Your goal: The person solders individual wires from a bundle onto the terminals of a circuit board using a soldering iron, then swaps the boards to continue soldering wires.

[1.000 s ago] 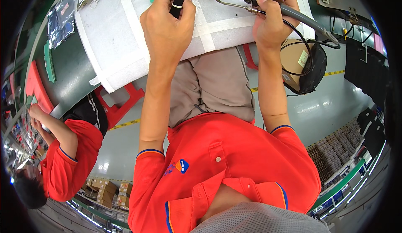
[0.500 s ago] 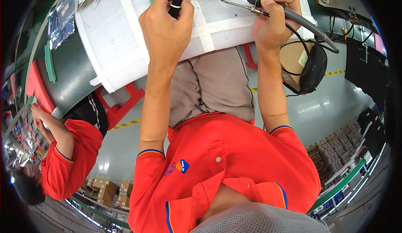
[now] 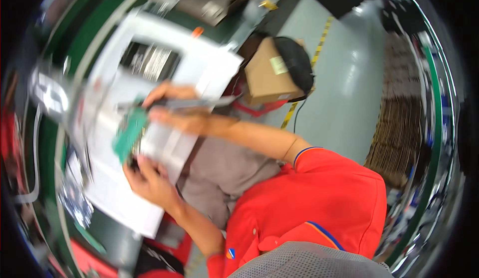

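Motion smears the picture. A green circuit board [image 3: 130, 134] lies between my two hands over the white foam slab [image 3: 117, 185]. My right hand [image 3: 172, 113] is at the board's far end, its fingers closed round a soldering iron with a grey cable [image 3: 204, 102]; the tip is blurred. At the board's near end my left hand [image 3: 149, 180] is closed, with a small dark end of a black brush [image 3: 133, 164] showing by the fingers. Whether the left fingers also touch the board, I cannot tell.
A dark tray with pale strips [image 3: 152, 61] sits on the foam slab beyond my right hand. An orange bit [image 3: 198, 31] is near the slab's far edge. A cardboard box [image 3: 267, 73] with a black bag stands right of the bench. Silvery bags [image 3: 75, 198] lie at left.
The whole view has swung round, so the bench now appears at left. My hands have come to opposite ends of the green board. The dark tray has come into view.
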Demonstrator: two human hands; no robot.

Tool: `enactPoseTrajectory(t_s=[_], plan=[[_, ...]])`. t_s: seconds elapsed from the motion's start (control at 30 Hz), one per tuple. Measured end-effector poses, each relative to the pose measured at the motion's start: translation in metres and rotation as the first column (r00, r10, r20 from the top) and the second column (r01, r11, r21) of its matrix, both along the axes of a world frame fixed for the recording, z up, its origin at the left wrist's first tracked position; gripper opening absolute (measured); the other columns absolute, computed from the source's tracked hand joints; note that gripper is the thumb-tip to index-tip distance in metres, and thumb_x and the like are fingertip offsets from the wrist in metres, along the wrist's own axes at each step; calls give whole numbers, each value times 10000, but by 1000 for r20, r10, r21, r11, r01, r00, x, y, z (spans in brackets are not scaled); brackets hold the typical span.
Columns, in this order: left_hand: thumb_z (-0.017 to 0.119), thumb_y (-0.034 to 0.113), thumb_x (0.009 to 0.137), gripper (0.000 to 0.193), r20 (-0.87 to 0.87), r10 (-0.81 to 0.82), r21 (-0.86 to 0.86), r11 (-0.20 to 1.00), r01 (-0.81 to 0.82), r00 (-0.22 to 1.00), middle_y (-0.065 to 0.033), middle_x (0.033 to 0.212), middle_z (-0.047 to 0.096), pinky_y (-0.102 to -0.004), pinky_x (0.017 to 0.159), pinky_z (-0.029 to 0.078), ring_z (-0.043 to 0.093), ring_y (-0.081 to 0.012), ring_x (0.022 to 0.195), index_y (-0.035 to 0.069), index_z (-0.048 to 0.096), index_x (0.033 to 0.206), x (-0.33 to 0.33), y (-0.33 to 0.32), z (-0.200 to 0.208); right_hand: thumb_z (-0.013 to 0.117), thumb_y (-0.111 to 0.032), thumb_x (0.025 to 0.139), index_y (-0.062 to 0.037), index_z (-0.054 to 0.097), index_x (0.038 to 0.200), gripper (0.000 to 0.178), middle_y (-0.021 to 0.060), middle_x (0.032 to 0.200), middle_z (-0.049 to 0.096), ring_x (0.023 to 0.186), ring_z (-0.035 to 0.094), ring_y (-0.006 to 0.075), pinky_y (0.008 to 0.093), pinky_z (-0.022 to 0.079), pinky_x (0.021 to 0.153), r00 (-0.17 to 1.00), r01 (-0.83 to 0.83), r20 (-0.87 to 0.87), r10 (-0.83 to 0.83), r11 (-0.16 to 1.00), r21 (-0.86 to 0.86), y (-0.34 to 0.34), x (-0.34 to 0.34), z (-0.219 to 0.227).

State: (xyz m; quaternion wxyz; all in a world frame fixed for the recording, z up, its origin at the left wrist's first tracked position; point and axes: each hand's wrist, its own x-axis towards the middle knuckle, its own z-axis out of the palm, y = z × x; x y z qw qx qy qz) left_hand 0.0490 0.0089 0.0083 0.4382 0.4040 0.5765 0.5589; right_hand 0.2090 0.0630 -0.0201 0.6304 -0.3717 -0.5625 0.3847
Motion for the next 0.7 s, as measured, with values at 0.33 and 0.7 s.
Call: enactPoseTrajectory(t_s=[0.33,0.7], plan=[[533,202,1009,186,103,-68,37,997,64,992,12,646,479,-197,408,264,393,-49,470,19,517,1032,28,3,2,686,-18,781,-37,446,1300,572,44,925,573,830,602,97,250,495,742,964,-142,-248,94,973,-184,-19,-32,12],[504,168,1020,156,49,-151,65,987,148,987,-4,675,496,-209,403,329,426,-51,486,28,498,950,19,7,-14,673,11,779,-64,463,1275,544,35,919,564,822,557,80,234,482,738,973,-96,-220,67,988,-124,-19,-32,11]])
